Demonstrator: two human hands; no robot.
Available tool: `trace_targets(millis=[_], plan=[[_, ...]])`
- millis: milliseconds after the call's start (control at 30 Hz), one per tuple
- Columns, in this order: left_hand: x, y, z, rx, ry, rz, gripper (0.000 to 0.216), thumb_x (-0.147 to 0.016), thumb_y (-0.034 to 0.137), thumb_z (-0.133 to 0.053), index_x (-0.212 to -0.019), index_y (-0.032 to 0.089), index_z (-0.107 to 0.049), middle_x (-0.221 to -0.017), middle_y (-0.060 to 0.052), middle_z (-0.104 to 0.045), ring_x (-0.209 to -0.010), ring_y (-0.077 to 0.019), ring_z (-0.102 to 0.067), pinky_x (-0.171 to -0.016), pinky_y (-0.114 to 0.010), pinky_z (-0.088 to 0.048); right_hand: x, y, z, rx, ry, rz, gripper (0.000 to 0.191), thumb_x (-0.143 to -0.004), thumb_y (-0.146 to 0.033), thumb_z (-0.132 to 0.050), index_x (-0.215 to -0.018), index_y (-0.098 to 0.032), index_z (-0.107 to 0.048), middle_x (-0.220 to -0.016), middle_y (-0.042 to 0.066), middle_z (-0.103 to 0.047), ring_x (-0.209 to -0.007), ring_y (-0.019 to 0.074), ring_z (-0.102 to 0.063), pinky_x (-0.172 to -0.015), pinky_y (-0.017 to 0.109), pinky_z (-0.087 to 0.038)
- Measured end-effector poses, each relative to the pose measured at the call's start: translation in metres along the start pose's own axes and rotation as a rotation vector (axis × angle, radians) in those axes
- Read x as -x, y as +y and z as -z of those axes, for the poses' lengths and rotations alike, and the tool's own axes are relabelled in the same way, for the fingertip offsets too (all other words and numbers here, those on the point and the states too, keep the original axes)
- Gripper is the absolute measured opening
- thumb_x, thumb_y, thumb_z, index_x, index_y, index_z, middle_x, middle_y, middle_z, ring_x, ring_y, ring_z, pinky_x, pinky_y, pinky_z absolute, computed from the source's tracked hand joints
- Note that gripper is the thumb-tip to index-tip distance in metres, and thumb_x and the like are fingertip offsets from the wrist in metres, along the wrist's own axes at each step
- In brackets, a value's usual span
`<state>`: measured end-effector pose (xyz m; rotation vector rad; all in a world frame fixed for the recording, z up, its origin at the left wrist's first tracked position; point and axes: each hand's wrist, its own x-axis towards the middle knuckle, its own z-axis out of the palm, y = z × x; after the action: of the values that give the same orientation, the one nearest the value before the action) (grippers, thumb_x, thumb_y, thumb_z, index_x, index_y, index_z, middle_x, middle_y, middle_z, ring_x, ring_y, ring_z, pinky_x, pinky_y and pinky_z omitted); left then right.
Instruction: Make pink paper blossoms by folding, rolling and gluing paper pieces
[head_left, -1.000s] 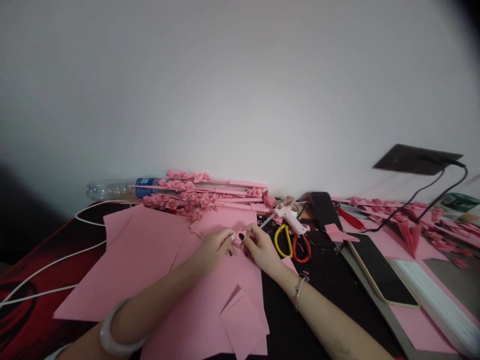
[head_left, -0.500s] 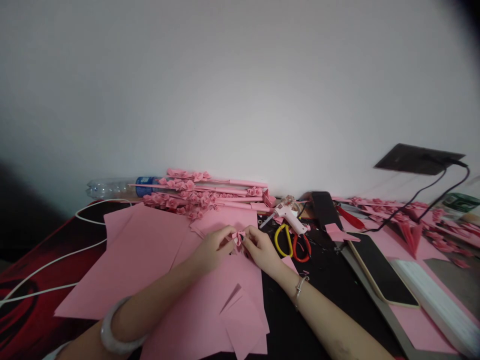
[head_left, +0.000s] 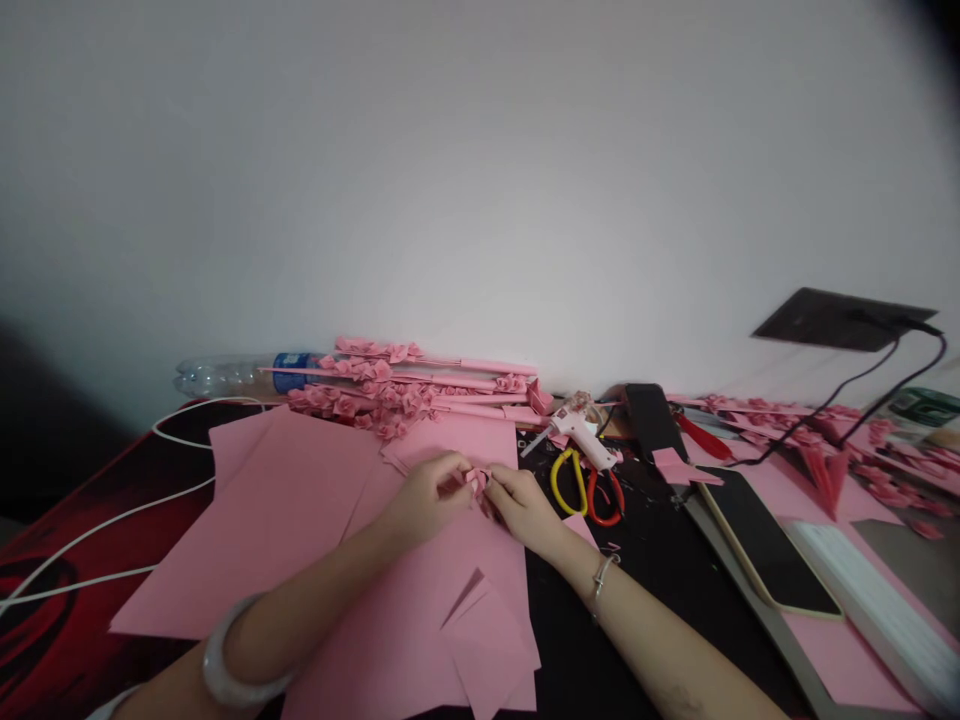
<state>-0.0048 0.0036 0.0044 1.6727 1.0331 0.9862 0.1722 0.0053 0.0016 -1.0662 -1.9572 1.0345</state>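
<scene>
A small folded pink paper flower (head_left: 476, 480) is pinched between my two hands above the pink sheets. My left hand (head_left: 431, 497) grips its left side, thumb and fingers closed. On the other side, the fingers of my right hand (head_left: 523, 508) are closed on its edge. Part of the flower is hidden by my fingertips. Below the hands lie large pink paper sheets (head_left: 375, 630), with several smaller cut pieces (head_left: 491, 640) on top.
Pink paper flowers on stems (head_left: 397, 395) lie along the wall beside a plastic bottle (head_left: 225, 377). Right of my hands are yellow-and-red-handled scissors (head_left: 571, 482), a white glue gun (head_left: 585, 437), a black phone (head_left: 651, 420), a larger phone (head_left: 772, 545) and a white keyboard-like bar (head_left: 874, 610). White cable (head_left: 90, 530) runs left.
The paper flower has turned slightly between my fingers, and my right fingers have shifted a little lower on it. Everything else lies as before.
</scene>
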Motion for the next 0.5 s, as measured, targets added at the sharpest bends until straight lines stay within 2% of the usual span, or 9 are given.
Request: trace_targets(millis=[133, 300, 500], plan=[[-0.0002, 0.0010, 0.0004, -0.124, 0.042, -0.041, 0.019, -0.083, 0.021, -0.049, -0.066, 0.019, -0.059, -0.069, -0.001, -0.062, -0.069, -0.0165, -0.059, -0.066, -0.028, -0.046, 0.0009, -0.0011, 0.0007, -0.030, -0.004, 0.006, 0.048, -0.101, -0.044, -0.033, -0.063, -0.020, -0.050, -0.054, -0.002, -0.050, -0.049, 0.0113, -0.044, -0.052, 0.023, -0.034], [0.0002, 0.0005, 0.0003, -0.247, 0.066, -0.084, 0.022, -0.083, 0.025, -0.053, -0.062, 0.019, -0.057, -0.065, -0.001, -0.059, -0.066, -0.0169, -0.054, -0.063, -0.029, -0.042, 0.0010, -0.0035, 0.0006, 0.017, -0.002, 0.005, 0.040, -0.097, -0.040, -0.044, -0.063, -0.019, -0.049, -0.056, -0.003, -0.048, -0.050, 0.0110, -0.042, -0.052, 0.023, -0.032], [0.0004, 0.0002, -0.0013, -0.074, 0.081, -0.001, 0.013, -0.079, 0.019, -0.053, -0.066, 0.020, -0.050, -0.067, 0.002, -0.058, -0.068, -0.0154, -0.058, -0.066, -0.028, -0.046, 0.0010, -0.0010, -0.0012, 0.004, 0.024, -0.040, 0.040, -0.099, -0.031, -0.037, -0.062, -0.021, -0.047, -0.052, -0.003, -0.051, -0.047, 0.0119, -0.045, -0.052, 0.024, -0.035]])
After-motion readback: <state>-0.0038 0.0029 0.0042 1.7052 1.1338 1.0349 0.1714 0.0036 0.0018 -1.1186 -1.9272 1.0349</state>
